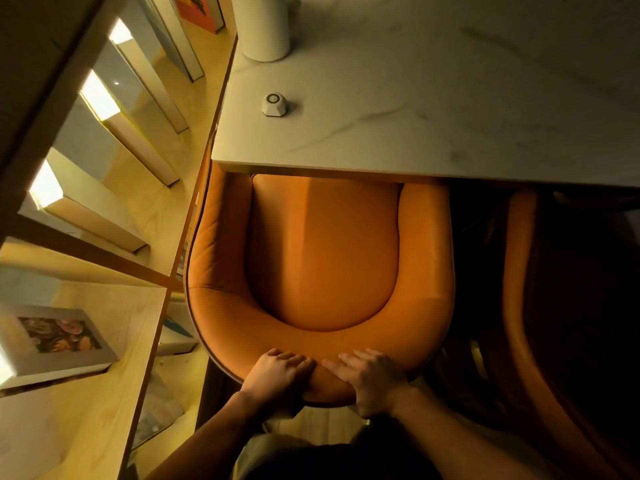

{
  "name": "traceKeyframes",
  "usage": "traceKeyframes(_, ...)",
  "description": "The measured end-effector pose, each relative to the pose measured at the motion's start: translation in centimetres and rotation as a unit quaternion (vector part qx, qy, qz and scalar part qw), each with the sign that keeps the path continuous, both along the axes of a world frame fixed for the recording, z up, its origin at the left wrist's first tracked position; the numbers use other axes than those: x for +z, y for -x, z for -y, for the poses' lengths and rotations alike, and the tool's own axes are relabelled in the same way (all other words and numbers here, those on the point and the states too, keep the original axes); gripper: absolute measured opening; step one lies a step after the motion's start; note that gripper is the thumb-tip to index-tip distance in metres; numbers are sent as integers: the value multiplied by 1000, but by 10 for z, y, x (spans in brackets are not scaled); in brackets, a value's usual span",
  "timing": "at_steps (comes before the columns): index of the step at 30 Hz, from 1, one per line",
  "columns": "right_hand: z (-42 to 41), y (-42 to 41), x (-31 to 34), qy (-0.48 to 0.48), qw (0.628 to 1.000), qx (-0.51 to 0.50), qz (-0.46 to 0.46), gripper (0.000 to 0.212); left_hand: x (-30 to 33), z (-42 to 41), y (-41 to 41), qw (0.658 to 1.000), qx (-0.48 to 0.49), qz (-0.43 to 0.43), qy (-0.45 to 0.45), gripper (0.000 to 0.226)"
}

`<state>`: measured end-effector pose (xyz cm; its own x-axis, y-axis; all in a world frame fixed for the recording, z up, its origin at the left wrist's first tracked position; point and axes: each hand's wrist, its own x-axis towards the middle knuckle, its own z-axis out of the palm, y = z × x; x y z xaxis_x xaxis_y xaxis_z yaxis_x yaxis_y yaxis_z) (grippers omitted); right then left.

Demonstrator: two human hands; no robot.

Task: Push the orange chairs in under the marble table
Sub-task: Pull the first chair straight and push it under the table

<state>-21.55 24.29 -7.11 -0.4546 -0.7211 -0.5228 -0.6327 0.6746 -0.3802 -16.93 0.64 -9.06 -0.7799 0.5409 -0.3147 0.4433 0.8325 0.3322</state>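
**Hazards While Pushing the Near Chair Under the Tabletop**

Position: orange chair (322, 258) at centre frame, front of seat already beneath the near edge of the marble tabletop (433, 109); armrests and curved backrest not yet under. Second orange chair (519, 271) at 3 o'clock, in deep shadow, extent under the tabletop not discernible.

Hand state: left hand (280, 375) and right hand (374, 379) both laid flat on the backrest top at 6 o'clock, fingers extended and slightly spread, palms pressing forward, thumbs apparently wrapped behind. Hands nearly touching each other at the middle of the backrest.

Probable faults:

- Armrest strike. Armrest tops close beneath the tabletop edge; clearance not verifiable from above. Too little clearance likely to jam or scuff the leather.
- Skew. Uneven push likely to swing the chair toward the shelf (145, 299) at 9 o'clock or into the second chair at 3 o'clock; gap on both sides narrow.
- Jolt. Hard contact likely to shake the tabletop and shift the small white device (274, 104) and the white cylinder (265, 26) at 11 o'clock.
- Pinch. Fingers draped over the backrest at risk if driven fully against the tabletop edge.
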Motion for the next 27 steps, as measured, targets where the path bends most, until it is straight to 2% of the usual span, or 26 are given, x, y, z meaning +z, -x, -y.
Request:
traceKeyframes(8,6,-16,11,-29,997,-62,-41,91,19,-15,-7,994,63,9,89,69)
traceKeyframes(15,14,-47,17,-40,974,-197,-102,79,31,-29,-26,975,178,37,130,84)
traceKeyframes(20,23,-45,20,-95,967,-219,-93,80,39,-38,-23,962,210,73,159,87)
traceKeyframes(27,30,-40,22,-130,961,-224,-100,74,42,-40,-16,961,205,94,161,82)
